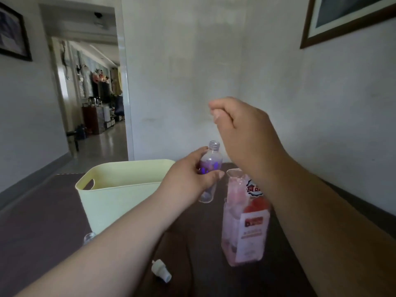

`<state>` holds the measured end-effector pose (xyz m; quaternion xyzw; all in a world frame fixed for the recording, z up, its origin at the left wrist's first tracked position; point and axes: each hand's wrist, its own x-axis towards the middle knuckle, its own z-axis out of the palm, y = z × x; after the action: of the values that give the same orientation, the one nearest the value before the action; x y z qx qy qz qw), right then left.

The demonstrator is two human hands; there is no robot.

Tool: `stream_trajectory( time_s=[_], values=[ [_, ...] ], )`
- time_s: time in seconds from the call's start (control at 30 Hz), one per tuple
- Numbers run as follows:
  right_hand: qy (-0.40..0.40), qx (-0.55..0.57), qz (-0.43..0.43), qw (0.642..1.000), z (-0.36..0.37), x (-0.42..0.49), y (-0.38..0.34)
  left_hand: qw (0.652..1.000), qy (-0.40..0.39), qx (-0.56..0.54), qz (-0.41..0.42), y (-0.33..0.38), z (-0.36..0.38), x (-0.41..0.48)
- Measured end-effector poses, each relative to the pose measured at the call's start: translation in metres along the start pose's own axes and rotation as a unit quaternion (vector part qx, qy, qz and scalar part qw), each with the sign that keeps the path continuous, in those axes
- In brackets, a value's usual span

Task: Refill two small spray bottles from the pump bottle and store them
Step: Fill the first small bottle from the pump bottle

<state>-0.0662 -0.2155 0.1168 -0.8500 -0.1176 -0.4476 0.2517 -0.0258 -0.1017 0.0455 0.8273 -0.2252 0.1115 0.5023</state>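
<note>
Grips uncapped spray bottle [209, 168] in left hand [188, 179], fingers [214, 175] curled round it, above tabletop [192, 243]. Holds right hand [242, 129] above the bottle, fingers [216, 108] pinched together.

The small spray bottle [211, 166] at centre frame is clear, smooth plastic with a purple print. The pump bottle [246, 228] at lower right is transparent, pink-tinted plastic with a glossy label. The basket [120, 189], left of centre, is pale yellow matt plastic. The spray cap [161, 271] at the bottom is white plastic. The table [42, 221] looks dark and matt. The hallway floor [102, 144] at left is glossy.
</note>
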Motion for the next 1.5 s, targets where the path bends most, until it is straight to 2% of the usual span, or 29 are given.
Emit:
stream_trajectory(
  time_s=[0.13,0.33,0.67,0.77,0.83,0.97,1.1,1.5],
  values=[
    [-0.003,-0.047,0.041,0.998,-0.021,0.027,0.027,0.999,-0.015,0.044,-0.006,0.014,0.012,0.015],
    [-0.146,-0.091,0.156,0.973,-0.016,0.042,0.048,0.995,-0.036,0.092,-0.015,0.025,0.012,0.023],
    [-0.246,-0.004,0.283,0.927,0.001,0.052,0.06,0.985,-0.07,0.154,-0.018,0.039,0.003,0.034],
    [-0.248,0.052,0.346,0.904,0.002,0.054,0.064,0.982,-0.072,0.171,-0.017,0.04,0.001,0.037],
    [-0.244,0.068,0.37,0.894,0.003,0.055,0.066,0.988,-0.071,0.136,-0.027,0.039,-0.001,0.037],
    [-0.268,0.058,0.405,0.872,0.007,0.057,0.065,0.991,-0.058,0.116,-0.02,0.037,-0.004,0.037],
    [-0.248,0.019,0.433,0.866,0.01,0.054,0.069,0.989,-0.054,0.135,0.015,0.035,-0.008,0.04],
    [-0.265,-0.028,0.407,0.874,0.009,0.051,0.061,0.985,-0.057,0.146,0.067,0.025,-0.013,0.043]
  ],
)
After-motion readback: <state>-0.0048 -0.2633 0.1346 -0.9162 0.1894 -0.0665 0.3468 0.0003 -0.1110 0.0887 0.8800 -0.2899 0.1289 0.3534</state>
